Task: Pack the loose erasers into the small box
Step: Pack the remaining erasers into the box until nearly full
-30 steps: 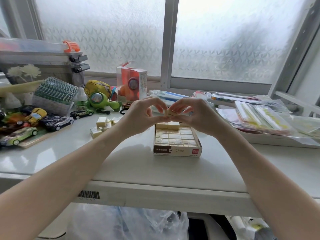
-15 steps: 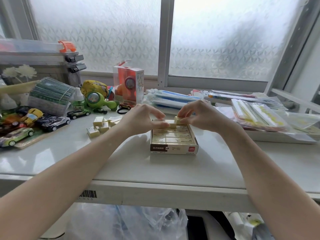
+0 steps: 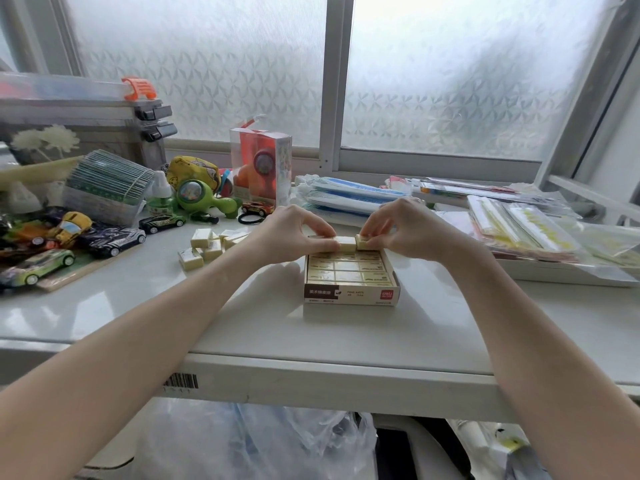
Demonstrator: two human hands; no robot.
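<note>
The near part of the table (image 3: 242, 327), in front of the small box (image 3: 351, 294), is left bare, so a hand could be passed there. Bare table is also seen between the box and the loose erasers (image 3: 207, 247) on the left. Behind those erasers, the way is blocked by toy cars (image 3: 110, 239), a green toy (image 3: 204, 199), a small bottle (image 3: 160, 197) and a tall orange box (image 3: 261, 168). On the right, the way is blocked by a pile of plastic packets (image 3: 526, 230). At the far edge of the box, the room is taken up by the left hand (image 3: 294, 237) and the right hand (image 3: 405, 230), each with an eraser pinched in it.
</note>
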